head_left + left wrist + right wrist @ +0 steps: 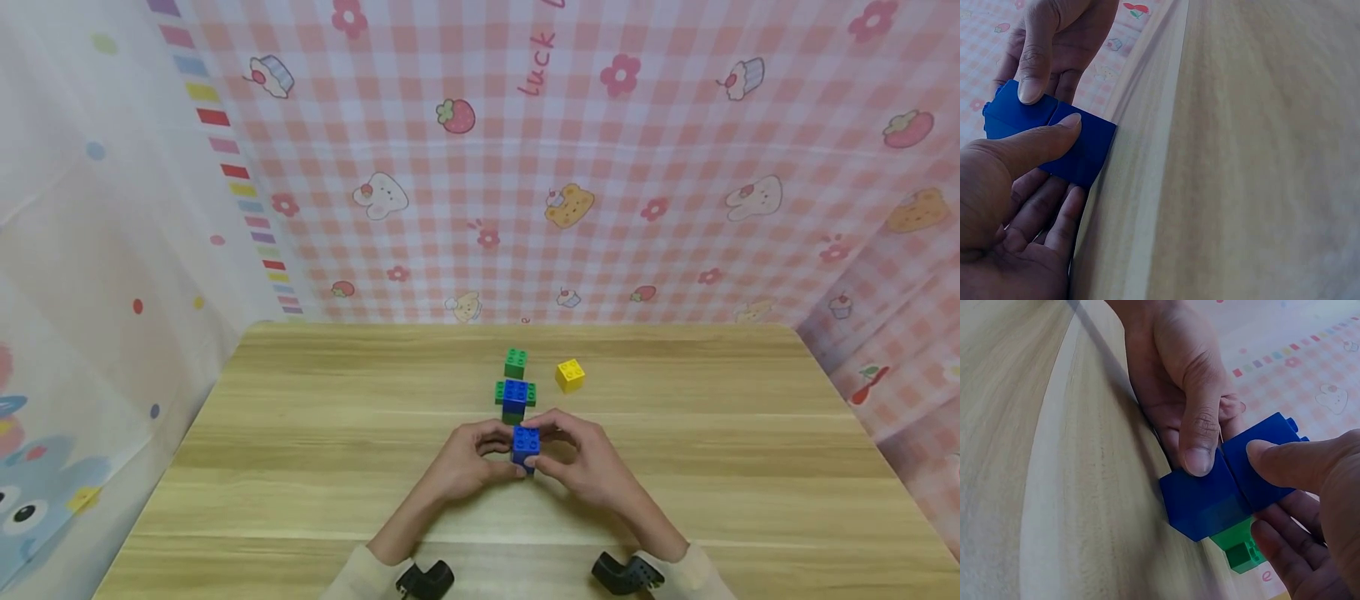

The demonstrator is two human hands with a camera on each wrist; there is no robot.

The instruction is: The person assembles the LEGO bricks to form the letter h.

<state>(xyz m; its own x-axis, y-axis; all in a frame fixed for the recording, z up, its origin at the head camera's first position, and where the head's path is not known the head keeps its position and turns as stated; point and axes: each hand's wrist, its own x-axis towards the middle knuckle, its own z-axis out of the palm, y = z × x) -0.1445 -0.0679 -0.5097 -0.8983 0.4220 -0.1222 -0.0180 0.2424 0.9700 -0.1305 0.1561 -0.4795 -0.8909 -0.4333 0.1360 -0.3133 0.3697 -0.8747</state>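
Your left grip [467,462] and right grip [588,457] both pinch a stack of two blue blocks, one from each side, near the front of the worktop [300,475]. Your right thumb presses the upper blue block [526,440], whose studs face up, and your left thumb lies across the lower blue block [1091,149]. Both wrist views show a thin seam between the two; whether they are fully pressed together, you cannot tell from here. Your fingers curl behind the stack from both sides.

Just beyond your hands stands a group with another blue block [515,390] on top, and green studs [532,394] show on either side of it. A darker green part [513,417] shows below it on your side, though how it joins is too small to make out. Directly behind that group you have a green block [516,362], studs up. Off to its right, apart from the rest, sits a yellow block [570,376], turned at an angle to you. Past the worktop's far edge hangs a pink checked cloth [517,158] printed with strawberries, flowers and cupcakes.
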